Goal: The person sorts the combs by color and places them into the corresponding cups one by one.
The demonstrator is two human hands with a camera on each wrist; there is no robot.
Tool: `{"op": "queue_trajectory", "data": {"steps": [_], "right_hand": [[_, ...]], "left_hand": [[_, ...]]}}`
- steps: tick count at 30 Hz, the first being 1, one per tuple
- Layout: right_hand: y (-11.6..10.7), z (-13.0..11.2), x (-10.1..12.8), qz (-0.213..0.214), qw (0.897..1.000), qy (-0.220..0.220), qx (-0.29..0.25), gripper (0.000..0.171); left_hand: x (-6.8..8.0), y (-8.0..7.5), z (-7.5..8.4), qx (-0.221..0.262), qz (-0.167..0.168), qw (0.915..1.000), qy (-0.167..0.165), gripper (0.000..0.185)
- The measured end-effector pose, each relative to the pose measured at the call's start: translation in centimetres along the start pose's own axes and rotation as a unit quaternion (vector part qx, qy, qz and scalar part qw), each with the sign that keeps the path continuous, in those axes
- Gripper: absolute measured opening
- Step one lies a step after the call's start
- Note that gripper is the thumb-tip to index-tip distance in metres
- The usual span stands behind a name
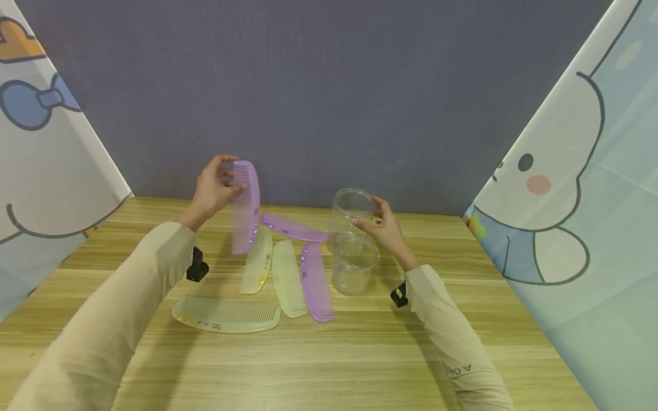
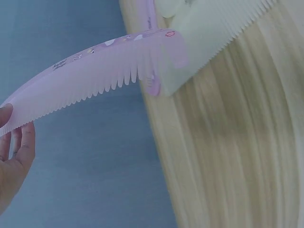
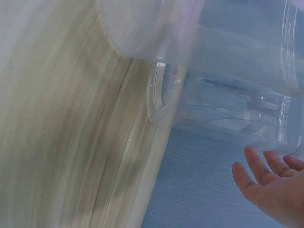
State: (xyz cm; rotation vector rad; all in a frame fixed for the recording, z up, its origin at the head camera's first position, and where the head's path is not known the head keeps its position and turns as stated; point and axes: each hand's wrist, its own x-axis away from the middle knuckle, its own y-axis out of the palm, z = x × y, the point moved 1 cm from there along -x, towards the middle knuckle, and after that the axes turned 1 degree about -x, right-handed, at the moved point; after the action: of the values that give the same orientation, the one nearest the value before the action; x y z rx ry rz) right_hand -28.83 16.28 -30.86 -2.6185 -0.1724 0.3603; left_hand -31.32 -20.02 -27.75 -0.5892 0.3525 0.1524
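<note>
Fingers of the left hand (image 1: pixel 213 188) pinch the top end of a purple comb (image 1: pixel 245 205), which hangs nearly upright above the surface (image 1: pixel 360 354), teeth toward the hand. The left wrist view shows the comb (image 2: pixel 95 76) held by its tip only, thumb on one face. At about three o'clock from it, the right hand (image 1: pixel 385 228) curls lightly round the rim of a clear plastic jar (image 1: pixel 349 214) tilted toward the combs; a second clear jar (image 1: pixel 353 264) stands at its six o'clock, touching or nearly so.

Below the raised comb lie two more purple combs (image 1: pixel 294 229) (image 1: pixel 316 282) and three pale green ones (image 1: pixel 258 260) (image 1: pixel 288 278) (image 1: pixel 226 314), fanned out and partly overlapping.

The held comb looks thin, light and stiff, with a smooth spine likely to slip or swing in an end pinch; a hold nearer mid-spine would probably steady it. The jar seems light, slick and easily tipped, best held round the wall below the rim.
</note>
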Motion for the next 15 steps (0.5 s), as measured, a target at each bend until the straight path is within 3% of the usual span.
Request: {"op": "queue_trajectory", "data": {"steps": [15], "right_hand": [[0.0, 0.3, -0.1, -0.002, 1.0, -0.01, -0.003, 0.079]], "left_hand": [[-1.0, 0.9, 3.5, 0.028, 0.015, 0.9986, 0.041, 0.055]]}}
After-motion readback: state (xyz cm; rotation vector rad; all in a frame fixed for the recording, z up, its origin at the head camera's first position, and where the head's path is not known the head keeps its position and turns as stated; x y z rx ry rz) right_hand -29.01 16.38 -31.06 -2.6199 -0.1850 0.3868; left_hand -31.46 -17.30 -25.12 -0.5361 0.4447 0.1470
